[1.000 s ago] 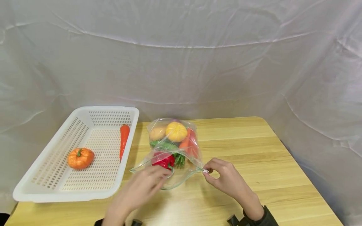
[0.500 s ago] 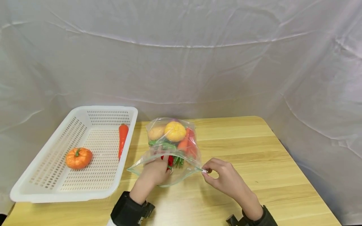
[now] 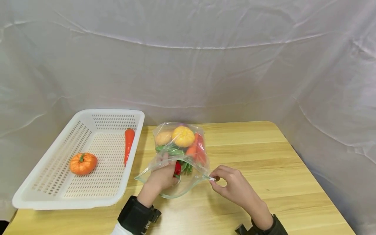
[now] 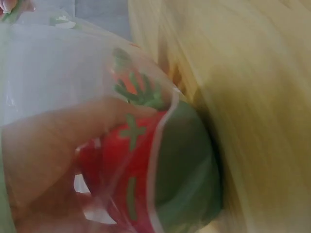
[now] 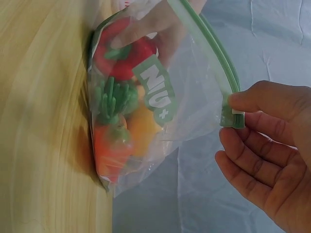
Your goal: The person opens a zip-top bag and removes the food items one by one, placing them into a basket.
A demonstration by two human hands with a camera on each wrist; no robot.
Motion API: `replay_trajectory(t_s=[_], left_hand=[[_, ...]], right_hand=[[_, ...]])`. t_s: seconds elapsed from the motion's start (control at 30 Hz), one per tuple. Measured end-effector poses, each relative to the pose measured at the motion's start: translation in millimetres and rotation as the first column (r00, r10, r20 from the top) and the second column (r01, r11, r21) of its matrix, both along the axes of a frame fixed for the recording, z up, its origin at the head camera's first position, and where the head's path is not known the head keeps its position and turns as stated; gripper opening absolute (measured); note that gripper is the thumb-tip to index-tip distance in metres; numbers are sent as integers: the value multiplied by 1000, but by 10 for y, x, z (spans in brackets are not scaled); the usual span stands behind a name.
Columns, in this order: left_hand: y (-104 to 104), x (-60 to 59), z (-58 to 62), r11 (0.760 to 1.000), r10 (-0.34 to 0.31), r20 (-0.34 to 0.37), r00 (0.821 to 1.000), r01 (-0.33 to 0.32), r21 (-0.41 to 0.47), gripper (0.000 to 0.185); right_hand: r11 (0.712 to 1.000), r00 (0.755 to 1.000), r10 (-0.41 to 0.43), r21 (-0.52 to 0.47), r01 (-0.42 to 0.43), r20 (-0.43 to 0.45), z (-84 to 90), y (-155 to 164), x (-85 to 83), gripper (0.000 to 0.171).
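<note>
The left hand reached inside the open bag, fingers curled around a red pepper. The right hand pinched the bag's corner at the green zip strip, holding the mouth open. The bag lay on the desk, packed with a yellow squash, a potato and greens. To the left sat a white basket holding a pumpkin and a carrot. If the pinch slipped, the mouth could sag onto the wrist; the pepper's stem might drag the greens out.
</note>
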State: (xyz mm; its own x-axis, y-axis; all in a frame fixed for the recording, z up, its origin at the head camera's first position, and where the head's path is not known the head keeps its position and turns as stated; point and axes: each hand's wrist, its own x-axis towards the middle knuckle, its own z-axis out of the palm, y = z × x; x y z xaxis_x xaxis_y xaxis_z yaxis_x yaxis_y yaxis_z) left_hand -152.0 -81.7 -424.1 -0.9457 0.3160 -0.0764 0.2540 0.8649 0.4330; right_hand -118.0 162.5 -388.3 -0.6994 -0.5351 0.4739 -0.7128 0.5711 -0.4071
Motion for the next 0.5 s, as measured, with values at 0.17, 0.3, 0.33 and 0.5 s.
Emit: replay_trajectory(t_s=[0.17,0.3,0.33,0.5], left_hand=[[-13,19,-10,999,-1,14,1000,1,32,62],[-12,39,16,999,-29,20,999,29,17,58],[-7,45,26,999,-45,5,999,44,12,57],[49,112,105,992,-125,-103,987,122,-42,59]], right_hand=[[1000,1000,7,-10,-7,-14,-15,-2,-9,15],[1000,1000,5,-8,-5,-10,-15,-5,-11,15],[1000,1000,3,-6,-3,-9,-14,-5,-10,16],[1000,1000,-4,2,4,-9,-13,-8,-15,16]])
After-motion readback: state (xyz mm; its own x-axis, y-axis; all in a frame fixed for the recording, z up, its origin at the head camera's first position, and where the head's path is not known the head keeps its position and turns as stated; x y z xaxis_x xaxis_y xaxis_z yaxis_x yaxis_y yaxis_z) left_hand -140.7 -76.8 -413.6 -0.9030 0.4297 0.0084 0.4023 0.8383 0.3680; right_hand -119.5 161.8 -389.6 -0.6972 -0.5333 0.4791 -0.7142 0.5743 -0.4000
